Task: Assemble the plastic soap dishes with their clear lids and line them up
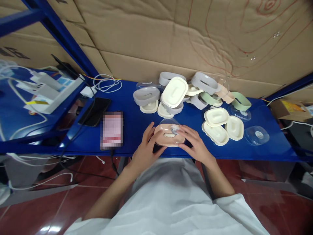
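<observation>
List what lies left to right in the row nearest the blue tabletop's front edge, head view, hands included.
Device with pixelated screen → left hand → peach piece → right hand → three cream trays → clear lid with round sticker.

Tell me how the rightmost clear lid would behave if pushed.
The clear lid looks like thin plastic, so it's probably light yet stiff. Its glossy surface may slide readily on the blue table. Lying low and flat, it seems unlikely to roll or tip.
</observation>
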Action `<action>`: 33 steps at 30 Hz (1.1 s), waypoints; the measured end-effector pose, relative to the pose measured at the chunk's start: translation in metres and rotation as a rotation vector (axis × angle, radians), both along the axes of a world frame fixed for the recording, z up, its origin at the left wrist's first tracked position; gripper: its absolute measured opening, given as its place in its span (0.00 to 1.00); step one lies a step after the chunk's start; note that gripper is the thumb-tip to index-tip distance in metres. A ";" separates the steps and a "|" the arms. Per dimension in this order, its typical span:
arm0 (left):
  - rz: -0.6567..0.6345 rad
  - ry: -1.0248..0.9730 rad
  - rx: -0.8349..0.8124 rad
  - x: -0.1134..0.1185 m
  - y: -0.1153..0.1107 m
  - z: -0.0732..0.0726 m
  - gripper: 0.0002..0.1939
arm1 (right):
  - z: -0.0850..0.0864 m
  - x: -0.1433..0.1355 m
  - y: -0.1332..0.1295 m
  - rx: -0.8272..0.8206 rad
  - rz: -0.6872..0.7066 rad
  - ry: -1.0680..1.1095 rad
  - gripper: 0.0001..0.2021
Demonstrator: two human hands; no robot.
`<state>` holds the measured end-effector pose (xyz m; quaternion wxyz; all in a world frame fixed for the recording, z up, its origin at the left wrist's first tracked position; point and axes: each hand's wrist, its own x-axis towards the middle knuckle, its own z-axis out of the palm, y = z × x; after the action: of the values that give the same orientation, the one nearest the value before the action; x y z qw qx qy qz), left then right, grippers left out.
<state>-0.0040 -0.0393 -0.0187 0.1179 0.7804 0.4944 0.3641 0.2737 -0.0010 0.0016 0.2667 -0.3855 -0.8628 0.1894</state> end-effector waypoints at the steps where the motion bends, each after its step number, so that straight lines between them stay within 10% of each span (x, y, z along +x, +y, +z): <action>1: 0.010 -0.012 -0.017 0.000 0.000 0.001 0.38 | 0.001 -0.001 -0.001 0.020 0.028 -0.022 0.25; 33: -0.057 -0.042 -0.088 -0.004 0.003 0.003 0.27 | 0.000 -0.010 -0.004 0.200 0.094 0.036 0.26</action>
<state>-0.0081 -0.0362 -0.0154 0.1727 0.7803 0.4851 0.3549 0.2633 -0.0052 0.0011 0.3099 -0.3126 -0.8896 0.1214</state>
